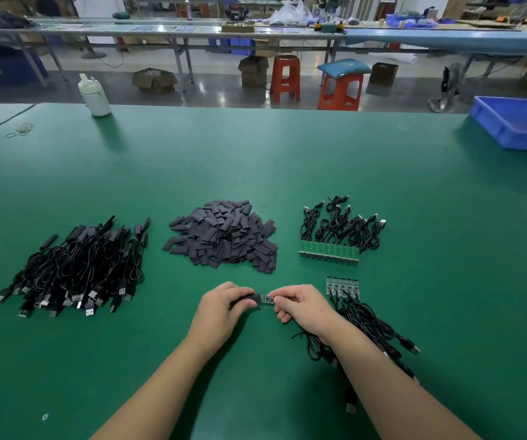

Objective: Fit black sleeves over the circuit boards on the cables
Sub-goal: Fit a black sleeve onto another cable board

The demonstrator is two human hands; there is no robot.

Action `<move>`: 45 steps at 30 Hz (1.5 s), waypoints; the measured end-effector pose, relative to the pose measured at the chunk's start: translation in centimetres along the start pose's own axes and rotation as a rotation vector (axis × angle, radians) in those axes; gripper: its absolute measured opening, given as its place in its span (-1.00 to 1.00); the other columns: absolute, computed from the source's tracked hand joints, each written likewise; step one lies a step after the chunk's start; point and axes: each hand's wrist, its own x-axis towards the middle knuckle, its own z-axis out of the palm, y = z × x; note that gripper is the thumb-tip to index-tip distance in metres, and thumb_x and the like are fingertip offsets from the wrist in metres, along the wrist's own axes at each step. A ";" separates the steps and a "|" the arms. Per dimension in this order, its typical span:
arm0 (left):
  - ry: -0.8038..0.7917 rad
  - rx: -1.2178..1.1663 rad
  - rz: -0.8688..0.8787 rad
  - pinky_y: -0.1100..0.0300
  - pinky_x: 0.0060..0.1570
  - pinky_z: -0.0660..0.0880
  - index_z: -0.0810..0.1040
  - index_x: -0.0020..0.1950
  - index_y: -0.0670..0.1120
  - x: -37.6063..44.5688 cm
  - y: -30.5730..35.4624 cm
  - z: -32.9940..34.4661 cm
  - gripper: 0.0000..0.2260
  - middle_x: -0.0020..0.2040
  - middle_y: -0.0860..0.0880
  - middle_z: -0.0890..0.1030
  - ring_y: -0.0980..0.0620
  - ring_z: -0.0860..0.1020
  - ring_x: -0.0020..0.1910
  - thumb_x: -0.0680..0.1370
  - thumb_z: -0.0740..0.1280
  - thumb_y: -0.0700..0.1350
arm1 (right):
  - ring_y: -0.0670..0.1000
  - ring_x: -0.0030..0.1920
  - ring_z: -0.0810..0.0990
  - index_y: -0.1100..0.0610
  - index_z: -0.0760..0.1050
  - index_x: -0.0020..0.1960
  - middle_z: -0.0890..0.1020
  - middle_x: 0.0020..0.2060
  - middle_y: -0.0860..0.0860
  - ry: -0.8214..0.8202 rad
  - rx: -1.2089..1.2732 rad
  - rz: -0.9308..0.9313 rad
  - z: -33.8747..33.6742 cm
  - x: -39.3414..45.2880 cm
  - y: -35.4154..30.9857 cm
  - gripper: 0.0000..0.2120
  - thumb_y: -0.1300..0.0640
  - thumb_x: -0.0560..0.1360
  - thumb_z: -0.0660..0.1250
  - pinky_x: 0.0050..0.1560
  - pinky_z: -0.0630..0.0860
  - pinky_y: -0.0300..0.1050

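A small green circuit board (pixel 267 299) is held just above the green table (pixel 256 160), partly hidden at both ends. The left hand (pixel 224 304) pinches a black sleeve (pixel 249 300) covering the board's left end. The right hand (pixel 300 308) grips the right end, fingers curled; its cable is hidden beneath. Beyond the hands lies a heap of loose sleeves (pixel 224 236). Right of the grip, bare boards with cables (pixel 343 287) run under the wrist. Far left, finished cables (pixel 78 268).
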 end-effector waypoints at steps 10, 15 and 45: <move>-0.091 0.242 0.218 0.24 -0.09 0.48 0.67 0.08 0.06 0.8 0.2 -0.2 -0.84 -0.08 0.10 0.65 0.08 0.58 -0.09 0.51 0.43 0.00 | -0.13 -0.32 0.61 0.09 0.63 0.11 0.66 -0.27 0.00 -0.010 0.030 -0.001 0.1 0.3 0.3 -0.82 0.26 0.61 0.29 -0.16 0.56 -0.28; -0.125 0.231 0.179 0.19 -0.09 0.49 0.65 0.11 0.09 0.9 0.4 0.2 -0.84 -0.11 0.09 0.63 0.06 0.58 -0.12 0.54 0.40 0.02 | -0.11 -0.30 0.61 0.08 0.61 0.14 0.67 -0.29 -0.04 -0.031 0.031 -0.010 0.0 0.5 0.7 -0.80 0.27 0.61 0.29 -0.14 0.56 -0.25; -0.139 0.152 0.116 0.20 0.00 0.50 0.69 0.06 -0.02 1.0 2.1 1.2 -0.87 -0.07 0.05 0.70 0.06 0.62 -0.07 0.55 0.40 -0.10 | -0.14 -0.30 0.60 0.18 0.43 0.44 0.66 -0.32 -0.10 -0.070 0.029 0.018 0.0 0.5 0.3 -0.61 0.32 0.62 0.21 -0.15 0.54 -0.29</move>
